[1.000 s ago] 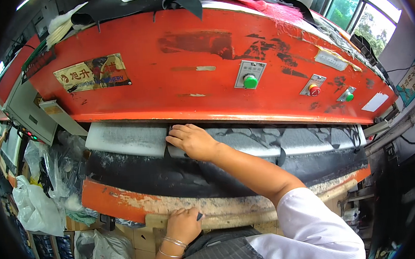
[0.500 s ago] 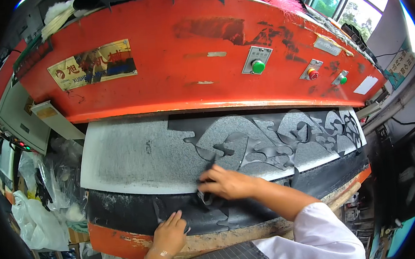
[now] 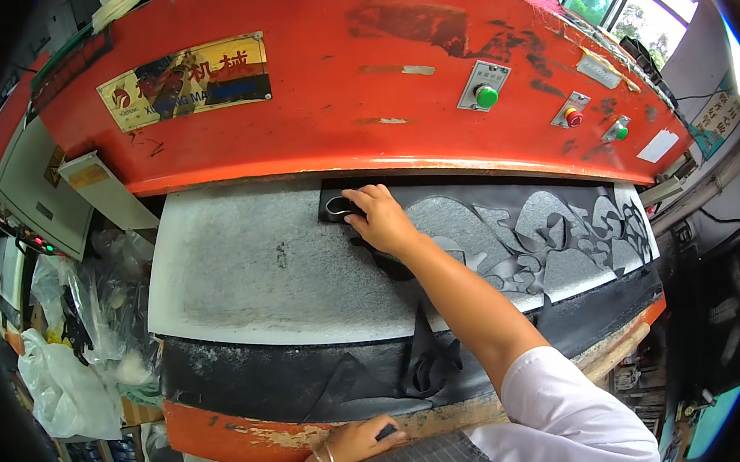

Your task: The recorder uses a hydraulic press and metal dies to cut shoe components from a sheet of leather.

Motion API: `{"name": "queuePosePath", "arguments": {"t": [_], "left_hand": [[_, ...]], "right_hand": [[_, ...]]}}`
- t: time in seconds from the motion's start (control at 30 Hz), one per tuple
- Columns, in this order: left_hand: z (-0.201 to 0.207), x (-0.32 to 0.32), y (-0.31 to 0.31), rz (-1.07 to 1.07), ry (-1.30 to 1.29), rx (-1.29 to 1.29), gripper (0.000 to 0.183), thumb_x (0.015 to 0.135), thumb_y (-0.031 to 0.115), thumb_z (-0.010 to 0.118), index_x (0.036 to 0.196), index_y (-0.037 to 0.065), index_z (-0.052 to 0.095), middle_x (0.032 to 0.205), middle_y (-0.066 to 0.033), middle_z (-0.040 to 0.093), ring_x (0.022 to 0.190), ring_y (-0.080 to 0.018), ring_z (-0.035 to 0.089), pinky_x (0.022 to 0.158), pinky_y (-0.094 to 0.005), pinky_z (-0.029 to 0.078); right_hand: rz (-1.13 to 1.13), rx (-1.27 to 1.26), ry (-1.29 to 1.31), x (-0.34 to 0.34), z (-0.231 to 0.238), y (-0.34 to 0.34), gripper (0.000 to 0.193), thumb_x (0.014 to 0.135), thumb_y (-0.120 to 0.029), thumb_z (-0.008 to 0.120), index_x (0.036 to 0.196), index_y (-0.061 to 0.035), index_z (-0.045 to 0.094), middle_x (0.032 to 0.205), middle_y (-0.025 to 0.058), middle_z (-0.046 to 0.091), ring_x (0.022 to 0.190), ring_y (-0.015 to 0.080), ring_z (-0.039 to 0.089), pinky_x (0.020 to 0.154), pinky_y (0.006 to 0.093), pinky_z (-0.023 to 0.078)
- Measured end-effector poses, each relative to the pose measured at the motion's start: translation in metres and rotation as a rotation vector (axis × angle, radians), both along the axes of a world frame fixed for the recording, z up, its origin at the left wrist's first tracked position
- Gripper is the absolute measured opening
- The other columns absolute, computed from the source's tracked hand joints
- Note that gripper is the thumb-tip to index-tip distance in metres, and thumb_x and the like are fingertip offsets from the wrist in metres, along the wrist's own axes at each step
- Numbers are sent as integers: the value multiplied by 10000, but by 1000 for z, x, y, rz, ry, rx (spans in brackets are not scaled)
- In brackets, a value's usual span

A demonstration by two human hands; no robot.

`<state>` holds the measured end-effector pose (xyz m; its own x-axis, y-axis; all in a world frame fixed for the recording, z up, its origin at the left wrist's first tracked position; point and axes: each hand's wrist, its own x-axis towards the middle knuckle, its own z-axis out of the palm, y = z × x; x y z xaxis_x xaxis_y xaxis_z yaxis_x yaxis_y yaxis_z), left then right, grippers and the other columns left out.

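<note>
My right hand (image 3: 384,220) reaches to the far side of the pale cutting board (image 3: 227,267). Its fingers grip a small cutting die (image 3: 339,206) with a bright, rounded metal edge, set at the left corner of a black sheet (image 3: 436,189). Rightward, that sheet is cut into curved strips and holes, with the board showing through. Low at the front edge, my left hand (image 3: 361,443) is closed on a small dark piece (image 3: 387,431); its exact shape is partly hidden. Between the hands, black offcuts (image 3: 426,360) hang over the board's front onto the black ledge (image 3: 242,369).
A red press beam (image 3: 318,97) spans the far side, close above the board. It carries a green button (image 3: 487,96), a red button (image 3: 574,118) and another green button (image 3: 620,132). White plastic bags (image 3: 64,390) hang at the left. A worn wooden edge (image 3: 477,412) runs along the front.
My right hand has moved from the board's front edge to its far side with the die. My left hand has drawn back toward me from the black ledge. The view has shifted slightly.
</note>
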<state>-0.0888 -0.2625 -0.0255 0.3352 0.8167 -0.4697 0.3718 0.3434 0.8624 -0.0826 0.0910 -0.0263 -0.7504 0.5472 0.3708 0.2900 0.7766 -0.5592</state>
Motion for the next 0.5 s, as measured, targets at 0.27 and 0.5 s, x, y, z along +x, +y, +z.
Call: {"name": "queuePosePath", "arguments": {"t": [0.27,0.5], "left_hand": [[-10,-2,-1,3,10,147,464,945,560,503,1078,127,603,811,-135,687,739,-323,689,651,-410,532],[2,8,-6,77,172,79,396,950,489,554,1024,107,631,832,-110,692,672,-235,673,612,-349,514]], "right_hand": [[-149,51,78,14,-18,2,570,770,-212,761,1282,-50,570,1056,158,648,1052,337,552,933,417,441],[-191,-25,72,4,-11,-16,517,784,-204,748,1243,-30,585,1030,163,649,1053,327,556,929,409,454]]}}
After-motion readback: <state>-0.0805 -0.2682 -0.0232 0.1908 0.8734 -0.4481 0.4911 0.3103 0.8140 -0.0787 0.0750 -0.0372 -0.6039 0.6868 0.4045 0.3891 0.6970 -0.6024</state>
